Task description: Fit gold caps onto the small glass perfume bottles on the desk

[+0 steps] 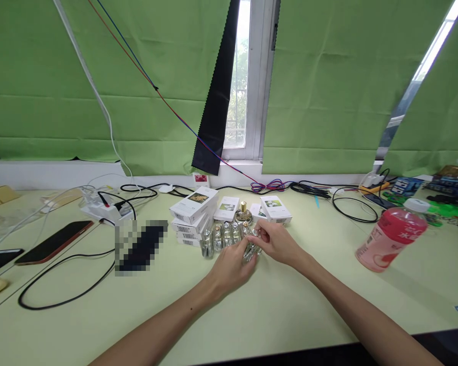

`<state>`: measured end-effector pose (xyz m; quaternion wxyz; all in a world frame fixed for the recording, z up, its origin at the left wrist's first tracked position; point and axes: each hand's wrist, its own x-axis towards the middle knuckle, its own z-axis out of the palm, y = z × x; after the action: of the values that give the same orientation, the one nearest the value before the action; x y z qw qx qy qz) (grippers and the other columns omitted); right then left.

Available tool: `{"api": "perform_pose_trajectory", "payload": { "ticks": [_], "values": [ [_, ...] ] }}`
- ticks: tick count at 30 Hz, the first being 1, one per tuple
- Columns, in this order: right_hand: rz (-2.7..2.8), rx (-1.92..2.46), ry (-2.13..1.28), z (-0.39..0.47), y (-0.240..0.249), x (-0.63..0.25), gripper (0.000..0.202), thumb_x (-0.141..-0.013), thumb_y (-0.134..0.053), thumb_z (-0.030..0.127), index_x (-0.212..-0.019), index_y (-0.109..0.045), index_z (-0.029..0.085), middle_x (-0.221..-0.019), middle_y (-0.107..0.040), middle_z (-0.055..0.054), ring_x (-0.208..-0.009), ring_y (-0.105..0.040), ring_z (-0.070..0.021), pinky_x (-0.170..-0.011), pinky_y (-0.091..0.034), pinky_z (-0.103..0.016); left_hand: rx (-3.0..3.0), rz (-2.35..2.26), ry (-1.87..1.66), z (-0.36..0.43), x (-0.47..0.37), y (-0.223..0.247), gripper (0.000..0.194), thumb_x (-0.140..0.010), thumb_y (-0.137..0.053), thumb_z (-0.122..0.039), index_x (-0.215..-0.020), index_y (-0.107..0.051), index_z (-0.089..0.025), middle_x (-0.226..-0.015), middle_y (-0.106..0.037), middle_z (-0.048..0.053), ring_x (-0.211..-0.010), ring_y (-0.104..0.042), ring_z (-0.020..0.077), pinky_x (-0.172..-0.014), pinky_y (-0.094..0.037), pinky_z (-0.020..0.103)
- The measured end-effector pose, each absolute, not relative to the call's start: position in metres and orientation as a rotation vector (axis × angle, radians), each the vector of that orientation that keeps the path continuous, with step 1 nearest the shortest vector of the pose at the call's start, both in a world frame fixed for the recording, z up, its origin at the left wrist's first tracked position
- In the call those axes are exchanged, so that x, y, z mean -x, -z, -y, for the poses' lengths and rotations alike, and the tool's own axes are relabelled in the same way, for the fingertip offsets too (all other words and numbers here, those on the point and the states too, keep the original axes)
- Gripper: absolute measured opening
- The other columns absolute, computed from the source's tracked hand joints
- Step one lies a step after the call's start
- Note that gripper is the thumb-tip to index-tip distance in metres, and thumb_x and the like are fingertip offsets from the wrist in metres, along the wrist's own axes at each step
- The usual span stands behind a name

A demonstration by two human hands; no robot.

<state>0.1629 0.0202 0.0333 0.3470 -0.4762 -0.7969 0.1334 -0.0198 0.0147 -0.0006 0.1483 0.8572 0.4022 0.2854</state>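
Several small clear glass bottles (207, 245) stand in a row on the pale green table (290, 315). At the row's right end, my left hand (231, 264) is wrapped round one glass bottle (248, 254), which its fingers partly hide. My right hand (278, 241) pinches at the top of that same bottle, fingers closed; whether a cap is between them is too small to tell. Just behind the row sits a rounder perfume bottle (243, 212) with a gold top. White boxes with flower pictures are around it: a stack (193, 216) on the left and a box (275, 209) on the right.
A bottle of pink drink (391, 236) stands at right. On the left lie a phone (55, 243), a power strip (105, 206), a looped black cable (66, 306) and a blurred-out dark item (143, 249). Coiled cables (309, 189) run along the back below green blinds (339, 91).
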Motion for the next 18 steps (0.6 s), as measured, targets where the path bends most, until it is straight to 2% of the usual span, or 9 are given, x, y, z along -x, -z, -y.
{"api": "perform_pose_trajectory", "payload": {
  "ticks": [7,12,18],
  "values": [
    [2.062,1.261,-0.299,-0.0208,-0.0330,-0.1619,0.029,-0.091,-0.059,0.046,-0.080,-0.052,0.021,-0.058,-0.051,0.005,-0.053,-0.045,-0.0124,-0.054,-0.030,-0.026,-2.467,-1.161,-0.821,-0.0154,0.0201,0.0018,0.019,-0.093,-0.047,-0.034,-0.102,-0.057,-0.020,-0.066,-0.055,-0.002,-0.055,-0.050,0.0141,-0.052,-0.028,0.025],
    [2.064,1.202,-0.316,-0.0200,-0.0374,-0.1643,0.023,-0.091,-0.060,0.041,-0.096,-0.063,0.020,-0.059,-0.049,0.005,-0.055,-0.046,-0.0119,-0.056,-0.031,-0.025,-2.468,-1.159,-0.796,-0.0146,0.0205,0.0001,0.022,-0.092,-0.047,-0.033,-0.108,-0.056,-0.020,-0.068,-0.057,-0.002,-0.053,-0.049,0.0138,-0.052,-0.028,0.025],
    [2.110,1.126,-0.329,-0.0198,-0.0397,-0.1666,0.015,-0.091,-0.059,0.033,-0.093,-0.065,0.019,-0.062,-0.051,0.003,-0.058,-0.046,-0.0123,-0.056,-0.032,-0.025,-2.457,-1.133,-0.797,-0.0139,0.0206,-0.0031,0.028,-0.091,-0.047,-0.031,-0.117,-0.054,-0.022,-0.076,-0.061,-0.001,-0.055,-0.050,0.0136,-0.054,-0.032,0.024]
  ]
}}
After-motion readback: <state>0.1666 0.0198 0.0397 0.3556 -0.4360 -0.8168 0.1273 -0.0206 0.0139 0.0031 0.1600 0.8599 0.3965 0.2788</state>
